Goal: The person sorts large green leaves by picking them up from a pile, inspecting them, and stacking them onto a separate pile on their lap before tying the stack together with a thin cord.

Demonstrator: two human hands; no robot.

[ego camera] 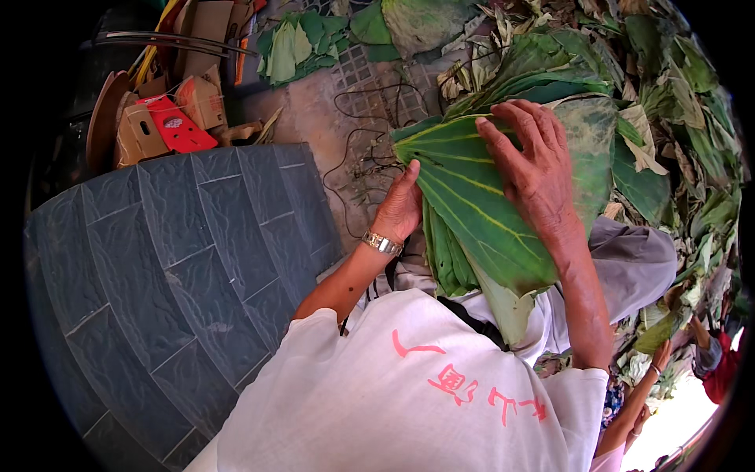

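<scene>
A stack of large green leaves (472, 189), folded into fan shapes with pale yellow veins, lies across my lap. My left hand (402, 206), with a metal-band watch at the wrist, grips the narrow pointed end, its thumb on top and its fingers hidden beneath. Over the top leaf, my right hand (531, 153) is spread with bent fingers, the fingertips near the upper edge; nothing is seen gripped in it. More folded leaves hang below the top one, and a broad leaf with a greyish, dusty patch (590, 141) lies under and beyond my right hand.
Heaped green and dried leaves (696, 130) fill the right side. A leaf bundle (301, 47) lies at the top. Cardboard pieces (138, 133) stand upper left, beside a dark tiled surface (177, 265). A thin cord (333, 171) runs over the floor. Other people's arms (640, 395) show lower right.
</scene>
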